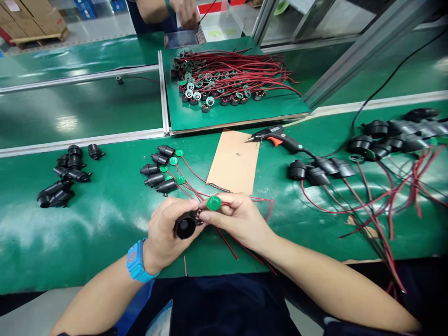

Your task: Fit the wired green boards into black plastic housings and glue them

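My left hand (167, 231), with a blue wristband (136, 262), is closed round a black plastic housing (185, 226) whose round mouth faces me. My right hand (235, 217) pinches a round green circuit disc (213, 203) with red wires right at the housing's rear end. The wires (227, 245) trail over the green bench below my hands. Just beyond lie several black housings with green discs and red leads (164, 170).
A cardboard sheet (234, 161) and a black glue gun (278, 137) lie ahead. Empty black housings (65, 179) sit at left, wired assemblies (350, 161) at right. A green board (241, 112) holds many wired parts. Another person's hand (184, 11) works at the far side.
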Motion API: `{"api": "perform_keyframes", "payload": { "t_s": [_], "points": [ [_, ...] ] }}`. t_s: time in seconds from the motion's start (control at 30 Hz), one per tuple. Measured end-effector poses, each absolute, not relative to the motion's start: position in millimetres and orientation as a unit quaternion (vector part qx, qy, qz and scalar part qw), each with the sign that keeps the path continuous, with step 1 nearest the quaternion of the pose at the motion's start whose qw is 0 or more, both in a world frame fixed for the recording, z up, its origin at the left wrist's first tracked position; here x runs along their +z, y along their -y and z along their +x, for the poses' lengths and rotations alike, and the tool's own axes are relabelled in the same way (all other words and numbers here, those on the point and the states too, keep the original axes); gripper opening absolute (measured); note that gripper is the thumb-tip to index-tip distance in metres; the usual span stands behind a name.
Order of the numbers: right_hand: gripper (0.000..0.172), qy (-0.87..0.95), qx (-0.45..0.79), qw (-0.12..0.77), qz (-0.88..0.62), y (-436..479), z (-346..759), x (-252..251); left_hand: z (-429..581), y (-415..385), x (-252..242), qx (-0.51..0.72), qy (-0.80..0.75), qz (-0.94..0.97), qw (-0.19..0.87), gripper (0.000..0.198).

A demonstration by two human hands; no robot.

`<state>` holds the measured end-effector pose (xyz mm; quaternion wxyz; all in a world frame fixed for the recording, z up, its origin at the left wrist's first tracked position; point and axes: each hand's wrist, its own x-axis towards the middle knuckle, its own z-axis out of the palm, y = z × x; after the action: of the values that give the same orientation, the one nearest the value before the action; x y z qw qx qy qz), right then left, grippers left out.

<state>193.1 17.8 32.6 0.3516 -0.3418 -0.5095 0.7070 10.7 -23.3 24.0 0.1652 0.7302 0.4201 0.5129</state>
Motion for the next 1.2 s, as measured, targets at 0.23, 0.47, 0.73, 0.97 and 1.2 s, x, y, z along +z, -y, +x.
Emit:
{"api": "perform_keyframes", "payload": {
  "t_s": [0.23,0.47,0.73,0.97,1.2],
  "points": [
    [0.020,0.601,0.534,0.418,-0.424,-26.3,212.8,42.6,6.8,20.0,24.9,0.443,-0.448,0.682,0.370,0.033],
    [0.016,0.644,0.479,0.436,-0.407,-31.4,229.5,56.9,5.6,16.6,15.8,0.387,-0.397,0.668,0.497,0.032],
    [0.025,0.701,0.452,0.386,-0.393,-23.2,221.6,55.4,5.6,17.2,24.6,0.362,-0.415,0.712,0.435,0.046],
    [0.024,0.721,0.417,0.389,-0.394,-25.5,220.9,45.6,9.3,17.4,28.3,0.365,-0.439,0.691,0.444,0.037],
    [0.028,0.702,0.432,0.387,-0.413,-15.7,206.6,33.3,16.3,21.0,20.8,0.410,-0.514,0.664,0.356,0.032]
  ]
}}
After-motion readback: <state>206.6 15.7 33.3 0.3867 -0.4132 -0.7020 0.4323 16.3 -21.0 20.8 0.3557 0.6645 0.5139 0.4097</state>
